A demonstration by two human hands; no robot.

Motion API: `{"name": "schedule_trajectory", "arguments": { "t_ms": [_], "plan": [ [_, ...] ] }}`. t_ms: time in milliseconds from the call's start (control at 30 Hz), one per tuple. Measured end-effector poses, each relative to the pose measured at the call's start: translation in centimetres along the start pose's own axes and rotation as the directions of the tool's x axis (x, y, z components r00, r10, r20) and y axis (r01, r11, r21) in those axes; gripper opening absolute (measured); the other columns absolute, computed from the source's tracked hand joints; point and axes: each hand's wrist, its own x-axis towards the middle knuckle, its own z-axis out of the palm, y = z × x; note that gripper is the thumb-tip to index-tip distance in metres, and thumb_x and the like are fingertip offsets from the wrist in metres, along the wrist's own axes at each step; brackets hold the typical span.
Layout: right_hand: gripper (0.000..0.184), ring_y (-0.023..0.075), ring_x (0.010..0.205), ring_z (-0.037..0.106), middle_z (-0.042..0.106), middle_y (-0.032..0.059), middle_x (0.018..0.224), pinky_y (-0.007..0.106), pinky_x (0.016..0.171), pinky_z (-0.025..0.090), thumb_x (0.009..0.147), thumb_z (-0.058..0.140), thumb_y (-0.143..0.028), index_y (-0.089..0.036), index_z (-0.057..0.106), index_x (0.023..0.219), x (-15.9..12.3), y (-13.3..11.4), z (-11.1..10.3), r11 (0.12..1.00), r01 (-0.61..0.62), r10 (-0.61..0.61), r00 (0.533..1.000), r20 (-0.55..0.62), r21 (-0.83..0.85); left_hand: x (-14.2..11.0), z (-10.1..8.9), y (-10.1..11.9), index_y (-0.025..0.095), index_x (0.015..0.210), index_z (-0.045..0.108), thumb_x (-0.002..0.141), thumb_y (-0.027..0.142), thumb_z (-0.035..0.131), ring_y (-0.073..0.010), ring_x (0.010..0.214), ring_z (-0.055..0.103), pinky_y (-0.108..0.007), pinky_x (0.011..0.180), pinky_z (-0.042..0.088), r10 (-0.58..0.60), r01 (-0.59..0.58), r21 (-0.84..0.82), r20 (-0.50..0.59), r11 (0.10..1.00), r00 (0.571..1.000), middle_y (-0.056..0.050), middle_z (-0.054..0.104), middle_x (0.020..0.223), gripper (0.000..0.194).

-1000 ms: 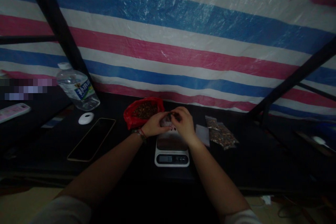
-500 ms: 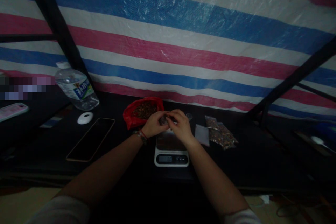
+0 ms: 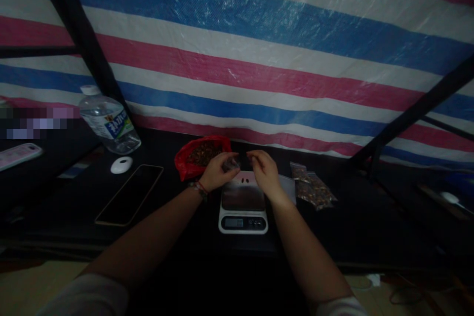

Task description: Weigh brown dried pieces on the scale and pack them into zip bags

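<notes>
My left hand [image 3: 219, 172] is closed around a small clear plastic container [image 3: 231, 163] over the back left of the digital scale [image 3: 243, 201]. Dark bits seem to be inside it, though the dim light blurs them. To its right, my right hand [image 3: 265, 172] hovers with thumb and fingertips pinched together; what they hold, if anything, I cannot make out. Two small dark seeds [image 3: 245, 180] lie on the scale's plate between the hands, and its display reads 0.0. Behind my left hand sits an open red bag [image 3: 183, 164] full of brown dried pieces.
Several filled clear zip bags [image 3: 314, 190] lie right of the scale, beside a flat pale bag [image 3: 289, 186] partly under my right wrist. A phone [image 3: 129, 195], white oval case [image 3: 121, 165] and plastic bottle [image 3: 111, 123] stand left. A striped sheet [image 3: 259, 69] hangs behind the table.
My right hand has moved right, away from the container in my left hand. The two seeds on the scale plate now show. The small clear disc behind the right hand is hidden now.
</notes>
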Motion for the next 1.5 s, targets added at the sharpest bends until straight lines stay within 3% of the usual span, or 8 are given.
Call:
{"name": "schedule_trajectory", "arguments": {
  "t_ms": [100, 233, 400, 633, 767, 867, 1333, 1500],
  "plan": [
    [0.018, 0.0165, 0.089, 0.059, 0.065, 0.0057, 0.091, 0.030, 0.082, 0.046, 0.084, 0.051, -0.017, -0.019, 0.067, 0.094, -0.1, 1.4, -0.6, 0.995, -0.041, 0.056, 0.981, 0.187, -0.086, 0.0, -0.4, -0.5, 0.020, 0.114, 0.060, 0.074, 0.029, 0.066, -0.0236, 0.091, 0.058, -0.037, 0.086, 0.043, 0.003, -0.001, 0.046, -0.051, 0.999, 0.999, -0.008, 0.063, 0.098, 0.042],
    [0.016, 0.0163, 0.083, 0.061, 0.067, 0.0072, 0.089, 0.028, 0.077, 0.046, 0.078, 0.062, -0.018, -0.016, 0.070, 0.091, -0.6, 2.1, -0.5, 0.983, -0.013, 0.105, 0.862, 0.497, -0.184, 0.1, -0.6, -1.0, 0.019, 0.112, 0.061, 0.074, 0.027, 0.065, -0.0240, 0.095, 0.057, -0.037, 0.088, 0.042, 0.010, -0.006, 0.067, -0.053, 0.998, 0.999, -0.008, 0.063, 0.099, 0.039],
    [0.019, 0.0166, 0.083, 0.061, 0.068, 0.0068, 0.087, 0.027, 0.078, 0.044, 0.078, 0.057, -0.008, -0.017, 0.071, 0.086, -0.8, 1.2, 0.4, 0.970, 0.055, 0.099, 0.802, 0.589, -0.238, 0.1, -0.3, -1.3, 0.015, 0.113, 0.058, 0.076, 0.029, 0.062, -0.0217, 0.092, 0.059, -0.036, 0.085, 0.045, 0.039, -0.038, 0.152, -0.002, 0.988, 0.999, -0.008, 0.063, 0.097, 0.039],
    [0.021, 0.0163, 0.081, 0.061, 0.066, 0.0057, 0.085, 0.028, 0.076, 0.046, 0.076, 0.056, -0.005, -0.017, 0.070, 0.085, -1.1, 0.9, 0.5, 0.983, 0.071, 0.025, 0.862, 0.506, -0.170, 0.1, -0.6, -1.3, 0.015, 0.114, 0.056, 0.076, 0.030, 0.061, -0.0200, 0.088, 0.060, -0.035, 0.083, 0.047, 0.072, -0.081, 0.237, 0.048, 0.968, 0.996, -0.007, 0.064, 0.094, 0.041],
    [0.019, 0.0157, 0.081, 0.060, 0.065, 0.0044, 0.087, 0.027, 0.071, 0.048, 0.077, 0.057, -0.009, -0.019, 0.069, 0.087, -0.8, 0.6, -0.2, 1.000, -0.016, 0.017, 0.982, 0.190, -0.010, 0.1, -0.7, -0.6, 0.014, 0.114, 0.057, 0.075, 0.031, 0.062, -0.0201, 0.088, 0.060, -0.034, 0.082, 0.048, 0.101, -0.124, 0.280, 0.093, 0.952, 0.991, -0.008, 0.063, 0.096, 0.043],
    [0.016, 0.0157, 0.080, 0.060, 0.063, 0.0039, 0.087, 0.026, 0.065, 0.049, 0.078, 0.058, -0.012, -0.021, 0.069, 0.087, -0.7, -0.1, 0.0, 0.994, -0.023, 0.018, 0.999, 0.049, 0.105, 0.1, -0.5, 0.4, 0.014, 0.115, 0.056, 0.073, 0.034, 0.063, -0.0221, 0.096, 0.059, -0.036, 0.087, 0.047, 0.143, -0.183, 0.304, 0.147, 0.935, 0.979, -0.010, 0.062, 0.103, 0.047],
    [0.015, 0.0210, 0.105, 0.055, 0.061, 0.0058, 0.105, 0.038, 0.092, 0.044, 0.074, 0.063, -0.017, -0.023, 0.068, 0.087, -1.1, -1.1, 0.4, 0.987, 0.133, -0.144, 0.980, 0.134, 0.089, 0.0, 0.0, 1.3, 0.015, 0.120, 0.053, 0.070, 0.030, 0.066, -0.0225, 0.097, 0.059, -0.037, 0.089, 0.047, 0.171, -0.207, 0.297, 0.141, 0.932, 0.975, -0.010, 0.062, 0.106, 0.054],
    [0.010, 0.0219, 0.113, 0.050, 0.055, 0.0079, 0.115, 0.040, 0.097, 0.040, 0.081, 0.056, -0.018, -0.021, 0.065, 0.083, -1.1, -0.6, -0.3, 0.994, 0.094, -0.098, 0.993, 0.064, 0.054, -0.2, -0.1, 0.5, 0.015, 0.137, 0.037, 0.066, 0.037, 0.071, -0.0250, 0.101, 0.058, -0.038, 0.090, 0.046, 0.086, -0.106, 0.139, 0.142, 0.985, 0.986, -0.012, 0.060, 0.113, 0.082]
  ]
}}
